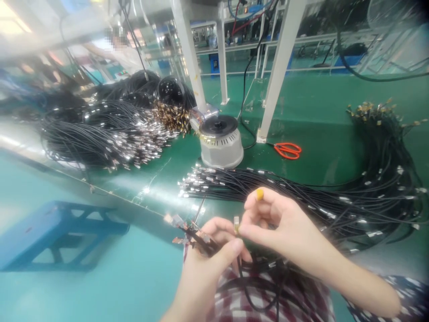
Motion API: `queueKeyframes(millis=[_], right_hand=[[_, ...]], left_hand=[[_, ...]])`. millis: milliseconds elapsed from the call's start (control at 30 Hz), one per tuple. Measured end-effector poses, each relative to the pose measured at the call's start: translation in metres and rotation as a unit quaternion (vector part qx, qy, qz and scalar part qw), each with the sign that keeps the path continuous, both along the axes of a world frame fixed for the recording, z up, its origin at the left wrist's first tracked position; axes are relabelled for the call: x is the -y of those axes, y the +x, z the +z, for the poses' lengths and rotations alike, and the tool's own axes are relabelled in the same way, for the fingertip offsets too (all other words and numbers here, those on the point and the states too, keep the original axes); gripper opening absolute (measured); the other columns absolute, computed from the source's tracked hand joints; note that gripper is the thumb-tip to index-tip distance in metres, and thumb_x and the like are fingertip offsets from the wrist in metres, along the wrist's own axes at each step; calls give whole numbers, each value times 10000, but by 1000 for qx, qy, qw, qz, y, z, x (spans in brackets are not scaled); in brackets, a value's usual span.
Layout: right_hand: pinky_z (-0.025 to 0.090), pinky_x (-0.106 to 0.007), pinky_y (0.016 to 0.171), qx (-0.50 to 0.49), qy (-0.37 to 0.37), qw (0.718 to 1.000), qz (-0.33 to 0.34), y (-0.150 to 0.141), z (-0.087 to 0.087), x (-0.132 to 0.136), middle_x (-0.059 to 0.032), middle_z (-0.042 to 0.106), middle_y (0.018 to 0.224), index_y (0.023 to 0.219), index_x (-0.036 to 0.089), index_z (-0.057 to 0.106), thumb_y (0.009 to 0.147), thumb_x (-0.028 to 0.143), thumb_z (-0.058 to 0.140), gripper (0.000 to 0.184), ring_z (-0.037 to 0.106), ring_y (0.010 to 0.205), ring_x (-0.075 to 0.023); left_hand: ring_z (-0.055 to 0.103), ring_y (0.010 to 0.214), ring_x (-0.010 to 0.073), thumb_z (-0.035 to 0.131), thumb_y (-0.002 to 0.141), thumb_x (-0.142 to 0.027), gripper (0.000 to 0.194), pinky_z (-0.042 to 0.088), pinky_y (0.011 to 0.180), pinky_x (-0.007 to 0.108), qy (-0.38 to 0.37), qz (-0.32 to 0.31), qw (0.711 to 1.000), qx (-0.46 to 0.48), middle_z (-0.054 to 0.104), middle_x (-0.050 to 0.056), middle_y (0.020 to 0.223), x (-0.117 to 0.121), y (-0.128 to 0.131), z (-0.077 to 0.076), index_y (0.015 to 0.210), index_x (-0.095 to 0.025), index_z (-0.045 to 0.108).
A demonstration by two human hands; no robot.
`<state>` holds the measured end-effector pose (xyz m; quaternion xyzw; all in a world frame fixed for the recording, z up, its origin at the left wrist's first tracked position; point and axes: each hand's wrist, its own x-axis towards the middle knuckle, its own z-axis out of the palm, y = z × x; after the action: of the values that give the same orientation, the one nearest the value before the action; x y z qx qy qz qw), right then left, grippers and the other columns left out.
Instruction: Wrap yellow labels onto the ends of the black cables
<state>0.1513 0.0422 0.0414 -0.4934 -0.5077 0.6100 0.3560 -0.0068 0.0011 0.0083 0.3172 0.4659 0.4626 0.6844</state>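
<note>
My left hand (214,255) is closed round a small bunch of black cables (203,239), whose metal-tipped ends jut out to the left. Beside its thumb, my right hand (271,221) pinches a small metal cable connector (236,223) between thumb and finger. A yellow cover (260,194) sits on one right fingertip. Looped black cable (248,295) hangs below my hands over a checked cloth on my lap. Just beyond my hands, a long bundle of black cables (281,183) with silvery connector ends lies across the green table.
A grey round device with a black top (221,150) stands by the white table posts (278,67). Orange-handled scissors (287,150) lie right of it. Heaps of black cables (87,134) cover the left side. A blue stool (60,237) stands on the floor. Another person (117,53) is at the back left.
</note>
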Motion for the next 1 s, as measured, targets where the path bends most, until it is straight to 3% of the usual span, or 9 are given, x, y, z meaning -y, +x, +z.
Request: queueKeyframes(millis=[333,567,700,900,1000], right_hand=[[458,-257,673,-43,-24,999,2,5,-2,0,23,727,694,868,213,499,711,147,733,289,641,649,-131],[474,-284,734,-96,-36,995,6,1,-11,-3,33,736,657,872,216,472,728,130,730,308,646,652,-129],[466,-277,696,-153,-39,988,4,-6,-14,-1,52,700,663,817,217,431,710,111,720,326,624,648,-119],[406,-242,581,-103,41,991,-72,-15,-11,8,86,668,625,740,238,343,688,43,689,400,543,544,-92],[428,-257,592,-116,22,992,-51,-12,-12,9,76,690,642,765,242,343,713,78,701,398,577,543,-106]], left_hand=[[531,570,113,752,770,-261,146,400,577,217,-32,35,999,21,677,25,586,0,3,5,716,-151,673],[502,570,118,735,784,-256,167,370,578,225,-61,-19,994,87,650,32,581,-2,-1,1,688,-144,656],[480,553,105,733,792,-272,234,363,575,221,-65,-52,991,103,611,26,560,-6,-4,-1,631,-132,635],[505,538,86,835,683,-242,208,354,548,190,-53,0,995,85,638,-10,573,-5,-4,-2,716,-157,648],[511,522,88,837,665,-217,213,351,520,188,-35,3,997,64,650,3,548,-6,-3,-2,641,-147,637]])
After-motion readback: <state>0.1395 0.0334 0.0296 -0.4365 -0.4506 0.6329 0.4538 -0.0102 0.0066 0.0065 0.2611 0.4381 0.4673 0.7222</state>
